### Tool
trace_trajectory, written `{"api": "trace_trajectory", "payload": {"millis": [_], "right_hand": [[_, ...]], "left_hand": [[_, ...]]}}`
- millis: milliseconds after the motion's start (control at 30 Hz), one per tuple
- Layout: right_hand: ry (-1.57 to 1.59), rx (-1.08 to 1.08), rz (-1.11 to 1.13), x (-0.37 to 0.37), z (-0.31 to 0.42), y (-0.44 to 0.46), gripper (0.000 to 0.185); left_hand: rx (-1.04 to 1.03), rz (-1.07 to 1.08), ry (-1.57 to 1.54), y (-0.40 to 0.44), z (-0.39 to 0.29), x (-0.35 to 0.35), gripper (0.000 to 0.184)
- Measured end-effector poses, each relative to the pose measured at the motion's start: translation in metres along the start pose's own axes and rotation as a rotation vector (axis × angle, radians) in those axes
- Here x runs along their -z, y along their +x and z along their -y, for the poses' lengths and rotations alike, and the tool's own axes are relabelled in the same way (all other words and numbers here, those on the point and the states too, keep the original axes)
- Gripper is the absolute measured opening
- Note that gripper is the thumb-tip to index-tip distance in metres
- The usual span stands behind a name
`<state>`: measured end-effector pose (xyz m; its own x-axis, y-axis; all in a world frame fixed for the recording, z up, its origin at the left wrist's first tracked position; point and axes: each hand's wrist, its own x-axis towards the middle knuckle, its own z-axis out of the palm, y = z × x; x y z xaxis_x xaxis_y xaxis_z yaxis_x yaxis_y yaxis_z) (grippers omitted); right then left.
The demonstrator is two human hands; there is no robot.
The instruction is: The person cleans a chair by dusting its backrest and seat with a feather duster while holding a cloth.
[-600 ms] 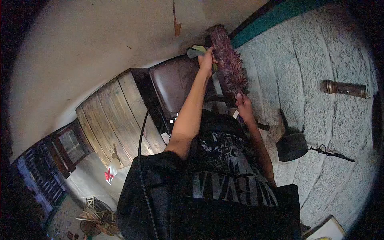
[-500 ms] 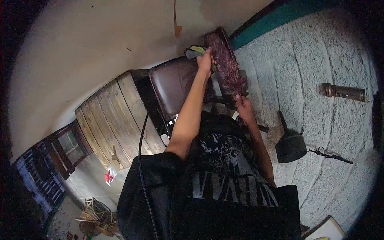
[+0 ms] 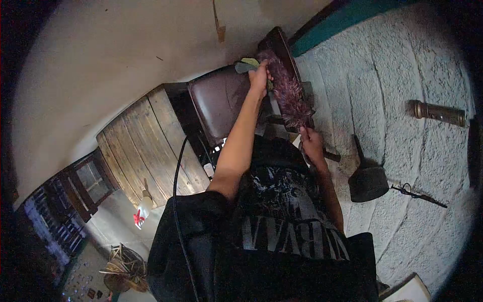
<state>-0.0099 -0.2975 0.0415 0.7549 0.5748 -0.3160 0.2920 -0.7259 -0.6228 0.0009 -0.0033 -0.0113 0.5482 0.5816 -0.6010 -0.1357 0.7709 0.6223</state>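
the right hand (image 3: 313,145) grips the duster (image 3: 287,93) by one end, seemingly to leave the rest free over the chair (image 3: 214,105), while the left hand (image 3: 259,80) clutches a cloth (image 3: 245,66).

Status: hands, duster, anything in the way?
Left hand gripping grey-green cloth, right hand holding duster by near end. Duster over brown chair back in view, contact unclear. Black cable over left sleeve, clear of both hands.

Shaggy duster (image 3: 288,90), smooth glossy chair (image 3: 214,108)
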Motion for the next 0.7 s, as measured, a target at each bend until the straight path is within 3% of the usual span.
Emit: {"api": "trace_trajectory", "payload": {"millis": [100,167,200,300,367,400,533,600,700], "right_hand": [[0.225,-0.175,0.016,-0.012,-0.033,-0.017,0.044],[0.081,0.066,-0.096,-0.010,-0.040,-0.030,0.042],[0.090,0.068,-0.104,-0.008,-0.038,-0.037,0.042],[0.360,-0.118,0.055,-0.010,-0.046,-0.060,0.039],[0.225,0.109,-0.199,-0.041,-0.097,-0.066,0.039],[0.280,-0.035,0.017,-0.011,-0.067,-0.078,0.038],[0.279,-0.077,0.016,-0.005,-0.084,-0.112,0.036],[0.217,0.097,-0.188,-0.010,-0.104,-0.127,0.036],[0.285,-0.024,-0.031,0.005,-0.118,-0.159,0.035]], "left_hand": [[-0.036,0.040,0.012,-0.010,0.011,0.002,0.026],[-0.042,0.018,0.039,-0.020,0.015,0.001,0.025],[-0.048,0.025,0.048,-0.025,0.017,0.000,0.025],[-0.058,-0.001,0.056,-0.040,0.027,0.000,0.025],[-0.115,0.023,0.099,-0.045,0.040,0.005,0.027],[-0.084,0.041,0.054,-0.059,0.041,0.003,0.027],[-0.107,-0.016,0.097,-0.098,0.063,0.003,0.025],[-0.025,0.010,0.089,-0.126,0.075,0.006,0.024],[0.056,0.059,-0.044,-0.162,0.098,0.012,0.025]]}}
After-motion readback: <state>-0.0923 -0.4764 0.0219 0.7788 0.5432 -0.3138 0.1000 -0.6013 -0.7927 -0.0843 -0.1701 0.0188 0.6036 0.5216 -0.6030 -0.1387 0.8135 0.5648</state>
